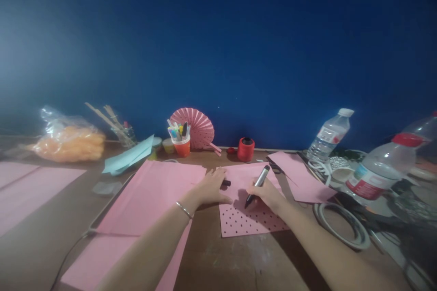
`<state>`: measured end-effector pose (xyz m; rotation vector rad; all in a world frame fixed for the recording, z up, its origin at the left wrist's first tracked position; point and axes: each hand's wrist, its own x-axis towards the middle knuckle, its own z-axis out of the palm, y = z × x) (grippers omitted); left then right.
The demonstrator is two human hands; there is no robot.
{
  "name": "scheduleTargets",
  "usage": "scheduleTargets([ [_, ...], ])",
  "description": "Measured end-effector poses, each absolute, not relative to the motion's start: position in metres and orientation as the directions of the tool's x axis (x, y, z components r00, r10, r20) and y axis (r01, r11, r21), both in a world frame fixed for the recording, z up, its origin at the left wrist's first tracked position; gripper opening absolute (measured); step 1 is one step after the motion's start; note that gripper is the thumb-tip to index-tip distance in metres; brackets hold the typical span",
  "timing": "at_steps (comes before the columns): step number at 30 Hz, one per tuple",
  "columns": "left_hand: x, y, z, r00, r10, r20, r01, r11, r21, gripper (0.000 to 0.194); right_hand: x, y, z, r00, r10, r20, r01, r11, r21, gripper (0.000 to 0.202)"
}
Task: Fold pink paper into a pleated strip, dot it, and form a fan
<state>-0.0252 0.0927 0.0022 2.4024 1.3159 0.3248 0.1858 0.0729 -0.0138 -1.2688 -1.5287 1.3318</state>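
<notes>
1. On the near tabletop (221,263), we have the pink paper sheet (235,227), its lower part covered in dark dots, lying flat beneath both hands.
2. Right hand (268,194) now: fingers closed around a silver-and-black marker (261,178), slanted, nib down at the sheet just above the dots. Whether it touches, I can't tell. Danger here: if that ink is wet, the side of the hand could smear it.
3. Over to the left hand (211,186), thumb spread from bent fingers at the sheet's left side, a black piece, probably the marker cap (226,183), poking out. Gripped or merely covered? Can't tell. Should this hand press too lightly, the sheet could skid and the dots go crooked.
4. Beside it, larger pink paper (164,191) lies close; a sideways slip could ink that too.
5. Farther back, an orange cup of pens (182,148) stands before a pleated pink fan (203,122), against the blue wall (218,45).
</notes>
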Motion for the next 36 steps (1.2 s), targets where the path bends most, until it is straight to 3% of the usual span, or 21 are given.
scheduleTargets([
  [5, -0.026, 0.093, 0.002, 0.539, 0.843, -0.002, 0.755, -0.482, 0.445, 0.093, 0.183, 0.070, -0.013, -0.265, 0.964, -0.001, 0.372, 0.101, -0.923, 0.017],
  [9, -0.026, 0.092, 0.004, 0.537, 0.844, 0.001, 0.755, -0.481, 0.446, 0.091, 0.183, 0.071, -0.016, -0.233, 0.971, -0.045, 0.273, 0.021, -0.962, 0.015],
  [14, -0.025, 0.091, 0.004, 0.536, 0.844, -0.003, 0.751, -0.475, 0.459, 0.091, 0.182, 0.072, -0.016, -0.227, 0.974, -0.002, 0.325, 0.074, -0.943, 0.015],
  [19, -0.028, 0.094, 0.003, 0.532, 0.846, -0.019, 0.759, -0.467, 0.454, 0.094, 0.191, 0.072, -0.010, -0.178, 0.983, -0.053, 0.263, -0.004, -0.965, 0.016],
  [26, -0.030, 0.100, -0.002, 0.519, 0.854, -0.023, 0.770, -0.456, 0.447, 0.098, 0.226, 0.059, -0.022, -0.221, 0.973, 0.063, 0.246, 0.118, -0.962, 0.023],
  [33, -0.031, 0.102, -0.005, 0.529, 0.847, -0.052, 0.783, -0.463, 0.416, 0.103, 0.225, 0.051, -0.023, -0.285, 0.959, -0.007, 0.448, 0.127, -0.885, 0.018],
  [36, -0.031, 0.102, -0.005, 0.532, 0.844, -0.067, 0.787, -0.463, 0.407, 0.102, 0.226, 0.051, -0.021, -0.260, 0.965, 0.032, 0.427, 0.144, -0.893, 0.019],
])
